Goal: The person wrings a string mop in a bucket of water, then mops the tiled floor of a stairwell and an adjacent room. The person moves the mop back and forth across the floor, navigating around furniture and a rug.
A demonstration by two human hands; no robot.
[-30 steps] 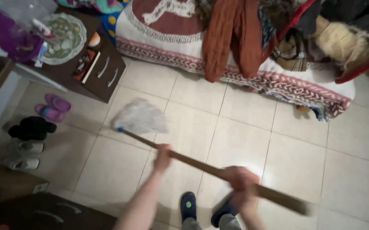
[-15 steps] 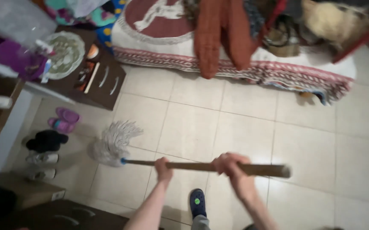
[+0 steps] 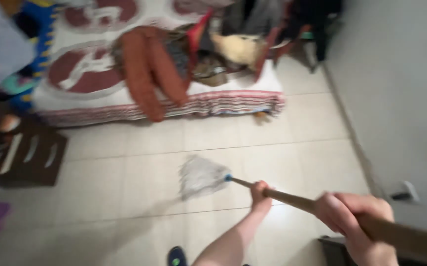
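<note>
Soft, even indoor light; heavy motion blur throughout, no glare.

Pale tiled floor (image 3: pixel 139 167) with a low bed (image 3: pixel 100 106) along its far side.

We see a white string mop head (image 3: pixel 201 176) resting on the tiles at centre frame, a dark brown cabinet (image 3: pixel 23 157) at the left edge, and orange cloth (image 3: pixel 149 74) draped over the patterned bedcover toward the upper middle.
</note>
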